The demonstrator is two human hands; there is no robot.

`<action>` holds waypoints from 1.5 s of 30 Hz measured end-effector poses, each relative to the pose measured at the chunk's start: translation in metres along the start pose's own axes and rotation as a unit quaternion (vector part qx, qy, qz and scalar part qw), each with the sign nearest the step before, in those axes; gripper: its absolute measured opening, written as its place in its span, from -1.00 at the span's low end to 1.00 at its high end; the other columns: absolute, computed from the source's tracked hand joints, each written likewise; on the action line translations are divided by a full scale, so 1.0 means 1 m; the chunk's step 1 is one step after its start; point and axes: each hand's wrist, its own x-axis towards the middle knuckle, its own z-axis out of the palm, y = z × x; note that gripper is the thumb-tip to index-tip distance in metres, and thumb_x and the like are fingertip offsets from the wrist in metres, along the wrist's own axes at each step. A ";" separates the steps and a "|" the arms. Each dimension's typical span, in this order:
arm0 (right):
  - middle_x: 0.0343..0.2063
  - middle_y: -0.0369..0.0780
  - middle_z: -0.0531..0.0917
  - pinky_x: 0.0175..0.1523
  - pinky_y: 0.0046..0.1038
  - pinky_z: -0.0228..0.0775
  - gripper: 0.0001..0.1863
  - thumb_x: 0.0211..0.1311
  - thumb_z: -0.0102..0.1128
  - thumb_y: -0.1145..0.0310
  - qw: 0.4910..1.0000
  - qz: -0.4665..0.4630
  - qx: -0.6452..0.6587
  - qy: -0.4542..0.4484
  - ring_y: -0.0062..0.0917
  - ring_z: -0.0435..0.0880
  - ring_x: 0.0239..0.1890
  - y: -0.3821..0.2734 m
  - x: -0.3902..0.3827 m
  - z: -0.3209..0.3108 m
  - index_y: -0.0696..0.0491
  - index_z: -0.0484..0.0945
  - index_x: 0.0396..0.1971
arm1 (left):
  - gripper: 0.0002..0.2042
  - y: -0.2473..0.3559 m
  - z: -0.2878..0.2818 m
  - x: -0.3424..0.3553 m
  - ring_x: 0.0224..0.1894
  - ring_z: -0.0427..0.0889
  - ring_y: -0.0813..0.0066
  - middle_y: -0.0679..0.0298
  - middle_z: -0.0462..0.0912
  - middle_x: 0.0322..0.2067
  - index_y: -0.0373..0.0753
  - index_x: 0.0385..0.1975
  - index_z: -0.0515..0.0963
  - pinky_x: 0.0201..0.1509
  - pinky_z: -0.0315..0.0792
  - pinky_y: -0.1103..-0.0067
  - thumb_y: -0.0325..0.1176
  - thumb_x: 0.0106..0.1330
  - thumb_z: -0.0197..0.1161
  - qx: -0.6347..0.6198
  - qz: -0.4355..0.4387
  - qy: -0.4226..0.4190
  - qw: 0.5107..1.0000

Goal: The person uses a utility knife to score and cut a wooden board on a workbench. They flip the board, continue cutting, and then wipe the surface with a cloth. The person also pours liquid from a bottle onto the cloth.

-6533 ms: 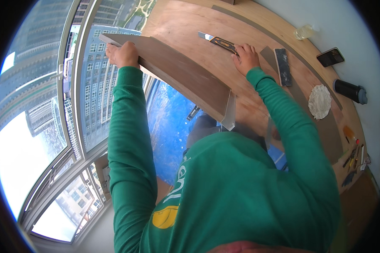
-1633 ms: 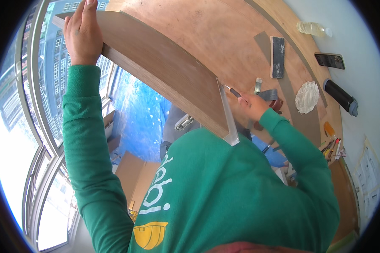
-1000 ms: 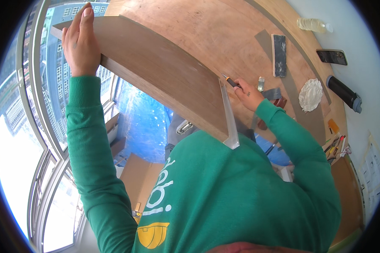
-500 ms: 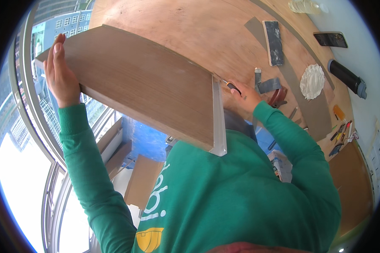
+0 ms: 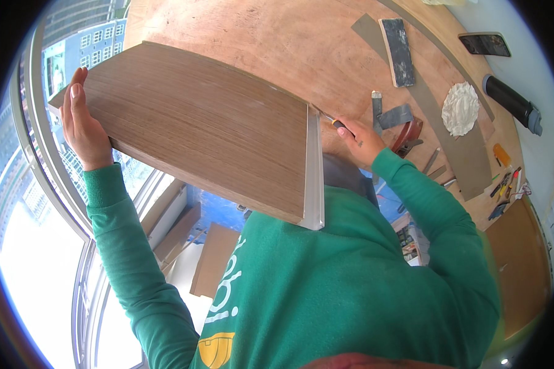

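Panel [image 5: 209, 129] tipped into fuller view, knife [image 5: 337, 123] now at its far right corner.
My right hand [image 5: 364, 144] grips the handle; left hand [image 5: 88, 136], fingers straight, braces the left end.

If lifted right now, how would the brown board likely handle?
The board would probably stay stiff, given its thick edge. Being long, it may tip if held only by the left hand at one end. The pale strip along its right edge looks thin and might bend.
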 end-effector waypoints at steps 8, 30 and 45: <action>0.04 0.00 0.67 0.17 -0.29 0.48 -0.61 0.58 0.03 0.21 0.999 0.011 -0.024 -0.031 -0.14 0.66 0.07 -0.010 0.008 -0.001 0.08 0.51 0.24 | -0.45 -0.004 -0.001 -0.002 0.36 0.44 0.31 0.20 0.65 0.21 -0.16 0.23 0.63 0.53 0.19 0.33 0.09 0.52 -0.04 0.002 -0.003 0.000 1.000; 0.03 0.00 0.69 0.21 -0.18 0.43 -0.55 0.54 -0.03 0.11 0.988 -0.133 0.020 -0.082 -0.09 0.65 0.08 -0.183 0.260 0.064 -0.01 0.51 0.27 | -0.46 0.019 0.007 0.013 0.20 0.62 0.17 0.14 0.76 0.02 -0.18 0.17 0.64 0.59 -0.09 0.14 0.07 0.60 -0.16 0.105 0.081 0.020 0.991; 0.01 0.01 0.70 0.24 -0.09 0.43 -0.54 0.55 -0.15 0.08 0.982 -0.121 -0.122 -0.080 -0.06 0.65 0.10 -0.284 0.393 0.127 0.08 0.61 0.06 | -0.50 0.024 0.005 0.008 0.25 0.55 0.12 0.09 0.74 0.00 -0.19 0.15 0.64 0.60 -0.10 0.13 0.04 0.58 -0.07 0.081 0.069 0.025 0.994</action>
